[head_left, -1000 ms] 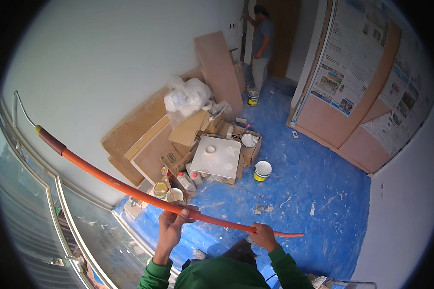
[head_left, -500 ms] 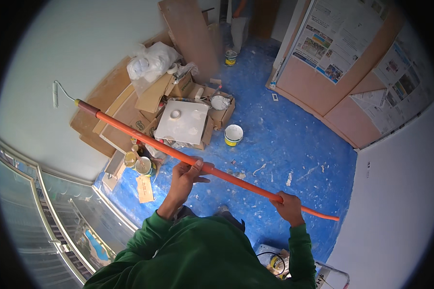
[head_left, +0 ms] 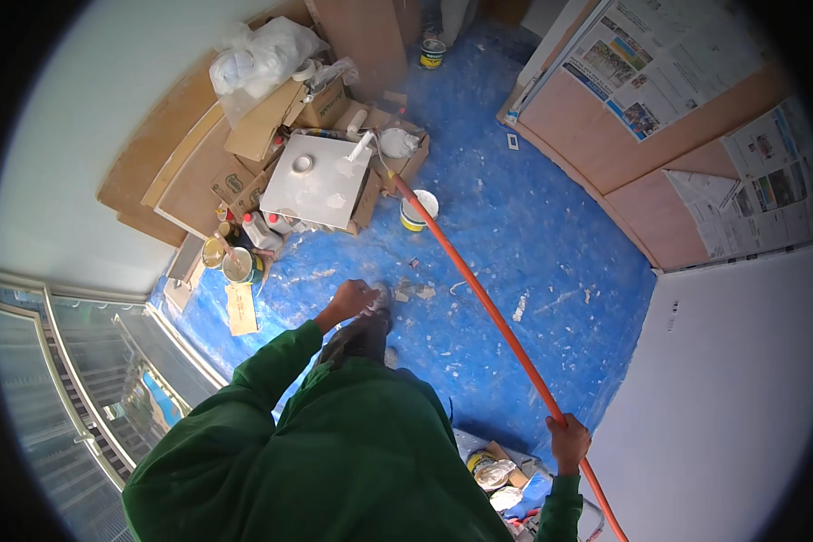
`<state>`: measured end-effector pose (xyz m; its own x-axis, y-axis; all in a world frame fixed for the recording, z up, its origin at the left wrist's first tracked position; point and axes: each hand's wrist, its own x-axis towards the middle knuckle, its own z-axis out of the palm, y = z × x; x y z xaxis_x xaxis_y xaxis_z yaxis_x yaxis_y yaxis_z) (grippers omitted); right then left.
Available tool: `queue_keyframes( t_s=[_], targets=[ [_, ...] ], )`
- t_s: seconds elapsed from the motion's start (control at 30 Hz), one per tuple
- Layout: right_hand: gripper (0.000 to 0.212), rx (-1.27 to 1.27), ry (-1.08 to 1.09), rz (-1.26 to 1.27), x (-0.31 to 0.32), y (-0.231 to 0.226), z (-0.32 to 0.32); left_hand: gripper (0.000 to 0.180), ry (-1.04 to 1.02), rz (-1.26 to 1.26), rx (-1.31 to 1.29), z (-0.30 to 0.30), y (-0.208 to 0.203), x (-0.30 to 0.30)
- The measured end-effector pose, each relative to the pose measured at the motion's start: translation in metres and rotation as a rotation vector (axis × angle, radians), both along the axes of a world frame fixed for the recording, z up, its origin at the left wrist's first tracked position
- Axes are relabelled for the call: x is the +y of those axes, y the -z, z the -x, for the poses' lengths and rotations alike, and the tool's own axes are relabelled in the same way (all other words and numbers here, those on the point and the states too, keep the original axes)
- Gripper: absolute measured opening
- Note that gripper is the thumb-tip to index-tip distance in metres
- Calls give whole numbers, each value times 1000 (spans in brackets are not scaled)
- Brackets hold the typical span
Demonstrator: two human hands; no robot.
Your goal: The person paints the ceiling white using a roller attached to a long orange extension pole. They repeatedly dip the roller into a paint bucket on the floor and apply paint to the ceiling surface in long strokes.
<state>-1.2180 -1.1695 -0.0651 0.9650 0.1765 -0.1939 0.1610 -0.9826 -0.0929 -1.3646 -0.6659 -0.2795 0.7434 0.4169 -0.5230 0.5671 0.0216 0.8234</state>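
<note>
My right hand [head_left: 567, 443], low on the right, is wrapped round the orange extension pole [head_left: 488, 294] of a paint roller. The pole slants up and left from there to a small white roller head [head_left: 361, 146], seen over the edge of a white board [head_left: 321, 181]. Just beside the pole's far end a bucket of white paint [head_left: 418, 210] stands on the floor. My left hand [head_left: 356, 298] is off the pole, fingers curled closed with nothing showing in them, above my shoe and leg.
Cardboard boxes [head_left: 327, 104] and a plastic bag [head_left: 264, 56] are piled by the left wall. Paint pots [head_left: 238, 265] stand near the glass door [head_left: 90, 352]. Blue sheeting [head_left: 479, 379] covers the floor. Another bucket [head_left: 432, 54] sits farther back, near a person's legs.
My left hand has let go of the pole and lowered. The roller head has swung right, from the left wall to above the boxes and paint bucket. My right hand has moved down, still gripping.
</note>
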Motion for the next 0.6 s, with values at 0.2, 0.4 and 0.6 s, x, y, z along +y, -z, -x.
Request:
queue_keyframes(
  t_s=[0.2,0.4,0.6],
  targets=[
    [30,121,32,226,26,19,-47,28,-593,242,737,176,135,67],
    [30,249,-27,304,103,50,-123,32,-749,404,606,197,121,71],
    [28,287,-112,297,157,67,-175,36,-724,478,397,109,87,89]
  ],
)
